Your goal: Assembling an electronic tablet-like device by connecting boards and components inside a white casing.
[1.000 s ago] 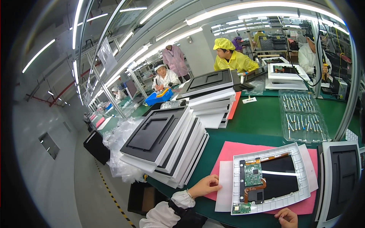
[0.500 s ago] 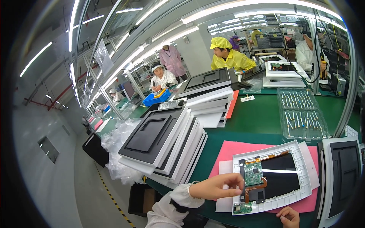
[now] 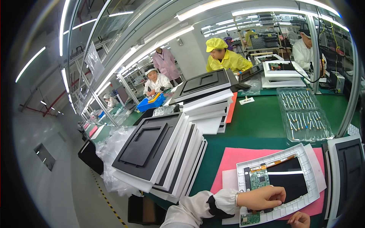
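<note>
I have left hand (image 3: 264,197) bent over a ribbed white plastic frame (image 3: 310,178), right hand (image 3: 299,219) near its edge; fingers curled, whether pinching I can't tell

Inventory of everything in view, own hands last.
Panel unit: 1, white frame, lower right
Circuit boards: 2, green, in unit
Pink sheet: 1, pink, under unit
White sheet: 1+, white, atop pink
Panel stacks: 2, black-and-white, centre
Side panels: unclear, black-and-white, right edge
Clear tray: 1, transparent, right
Small parts: many, mostly white, in tray
Blue bin: 1, blue, behind front stack
Plastic wrap: unclear, clear, left
Benches: several, green, centre
Co-workers: 5+, yellow/white/pink clothing, background
Lights: several, white, overhead
Left hand: 1, white sleeve, over unit
Right hand: 1, bare, near unit
</note>
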`<state>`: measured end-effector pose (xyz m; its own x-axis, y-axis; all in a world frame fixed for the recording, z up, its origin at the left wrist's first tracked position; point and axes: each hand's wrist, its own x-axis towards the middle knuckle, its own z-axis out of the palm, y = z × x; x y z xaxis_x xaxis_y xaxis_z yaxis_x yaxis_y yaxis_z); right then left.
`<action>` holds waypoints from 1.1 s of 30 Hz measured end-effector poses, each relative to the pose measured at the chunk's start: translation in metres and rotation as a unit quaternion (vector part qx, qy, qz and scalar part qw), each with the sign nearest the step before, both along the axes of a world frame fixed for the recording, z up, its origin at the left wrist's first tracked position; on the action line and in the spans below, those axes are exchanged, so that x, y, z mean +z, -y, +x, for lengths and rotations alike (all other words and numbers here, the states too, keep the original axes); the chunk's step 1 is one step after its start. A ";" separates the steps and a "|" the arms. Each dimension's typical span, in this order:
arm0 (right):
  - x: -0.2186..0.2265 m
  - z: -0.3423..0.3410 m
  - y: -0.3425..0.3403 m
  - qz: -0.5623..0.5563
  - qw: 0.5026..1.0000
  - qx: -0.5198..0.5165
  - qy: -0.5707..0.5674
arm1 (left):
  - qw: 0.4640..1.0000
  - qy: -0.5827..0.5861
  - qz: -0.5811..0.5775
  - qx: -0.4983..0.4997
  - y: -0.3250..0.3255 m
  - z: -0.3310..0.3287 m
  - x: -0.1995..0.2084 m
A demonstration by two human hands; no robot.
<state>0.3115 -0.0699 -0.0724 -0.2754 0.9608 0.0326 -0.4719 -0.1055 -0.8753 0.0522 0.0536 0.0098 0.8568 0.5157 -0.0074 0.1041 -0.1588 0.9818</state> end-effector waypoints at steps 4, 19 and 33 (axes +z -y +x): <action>0.000 -0.002 0.000 -0.022 0.999 0.003 -0.033 | 0.999 0.028 -0.032 -0.001 0.000 0.001 -0.017; 0.003 -0.004 -0.003 -0.051 0.993 -0.003 -0.104 | 0.996 -0.034 0.080 -0.024 0.027 -0.040 0.060; 0.002 -0.002 0.000 -0.052 0.993 0.016 -0.109 | 0.963 -0.137 0.222 0.074 0.005 -0.038 0.006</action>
